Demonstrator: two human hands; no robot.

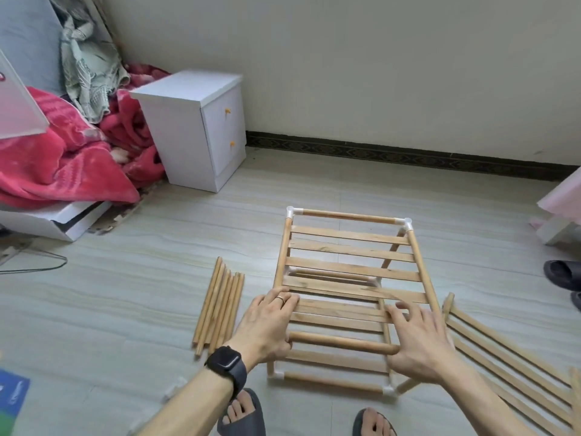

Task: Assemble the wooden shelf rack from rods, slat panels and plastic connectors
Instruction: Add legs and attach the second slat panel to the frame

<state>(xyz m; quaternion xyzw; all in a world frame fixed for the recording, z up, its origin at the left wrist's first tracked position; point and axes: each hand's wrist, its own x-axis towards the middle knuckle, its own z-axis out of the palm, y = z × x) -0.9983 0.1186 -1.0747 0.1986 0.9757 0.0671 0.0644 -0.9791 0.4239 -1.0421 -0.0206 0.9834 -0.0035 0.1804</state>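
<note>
Wooden shelf rack, half built from pale round rods, flat slats and white plastic corner connectors, stands on the grey-streaked floor in the lower middle of the frame. Its long axis runs away from the person toward the wall.

Across it, near the close end, lies a single round wooden rod, running left to right at right angles to the rack's length. The left hand, with a ring and a black watch, sits at the rod's left end. The right hand sits at its right end. Both have their fingers stretched out fairly flat over the slats beyond the rod, with the thumbs down against its ends. I cannot tell whether either thumb really clamps it.

Each hand is about equally near its own end, so to my eye the next move is a two-handed one. The rod would have to stay square to the side rails while its ends go into whatever fittings sit there. Those fittings are hidden under the hands.

A bundle of spare wooden rods lies just left of the rack, parallel to it. A second slat panel lies at the lower right, angled toward the corner of the frame.
</note>
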